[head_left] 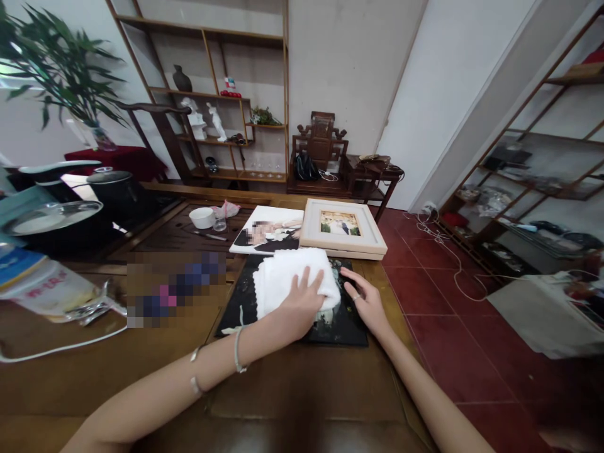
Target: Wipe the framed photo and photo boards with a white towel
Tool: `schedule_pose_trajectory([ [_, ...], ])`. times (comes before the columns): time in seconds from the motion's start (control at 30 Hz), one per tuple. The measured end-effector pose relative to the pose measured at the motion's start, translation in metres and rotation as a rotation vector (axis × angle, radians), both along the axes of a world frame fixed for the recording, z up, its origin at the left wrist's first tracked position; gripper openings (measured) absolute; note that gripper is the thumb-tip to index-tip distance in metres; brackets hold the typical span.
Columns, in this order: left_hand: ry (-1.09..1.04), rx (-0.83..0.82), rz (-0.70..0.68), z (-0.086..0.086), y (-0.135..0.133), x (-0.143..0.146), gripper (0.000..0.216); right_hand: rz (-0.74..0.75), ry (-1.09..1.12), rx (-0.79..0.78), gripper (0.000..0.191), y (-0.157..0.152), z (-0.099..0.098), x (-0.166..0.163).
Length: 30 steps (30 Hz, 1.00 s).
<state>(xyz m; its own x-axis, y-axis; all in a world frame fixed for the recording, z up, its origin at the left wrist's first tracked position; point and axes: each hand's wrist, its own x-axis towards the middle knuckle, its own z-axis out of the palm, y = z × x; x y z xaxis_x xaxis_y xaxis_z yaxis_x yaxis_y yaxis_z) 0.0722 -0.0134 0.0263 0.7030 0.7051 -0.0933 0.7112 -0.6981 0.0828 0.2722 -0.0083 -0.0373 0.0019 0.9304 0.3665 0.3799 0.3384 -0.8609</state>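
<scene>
A folded white cloth (278,283) with a scalloped edge lies on a dark, flat picture panel (346,333) on the wooden table. My left hand (302,305) presses down on the cloth's right part, fingers spread and palm down. By the panel's right edge rests my right hand (368,305), its fingers stretched out and apart with nothing held in them. Pale, light patches show on the panel beside the cloth; the cloth hides much of its surface.
Behind the panel lie a white photo print (243,236) and a framed photo (309,233). To the left are a white bowl (202,218), a plastic packet (51,289), a white cable (70,345), a dark pot (117,192) and a blurred-out object. Red floor tiles (438,292) border the table.
</scene>
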Motion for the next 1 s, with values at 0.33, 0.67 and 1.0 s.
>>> schedule_pose_trajectory([
  [0.33, -0.001, 0.068, -0.353, -0.002, -0.039, 0.009, 0.034, -0.079, 0.071, -0.093, 0.045, 0.001, -0.001, 0.002],
  [0.67, 0.218, -0.15, -0.227, 0.02, -0.067, -0.012, 0.045, 0.014, -0.14, 0.03, 0.044, 0.003, -0.009, 0.005],
  [1.0, 0.129, 0.02, -0.092, 0.002, -0.032, -0.001, 0.043, -0.007, -0.158, 0.024, 0.036, 0.005, -0.01, 0.006],
])
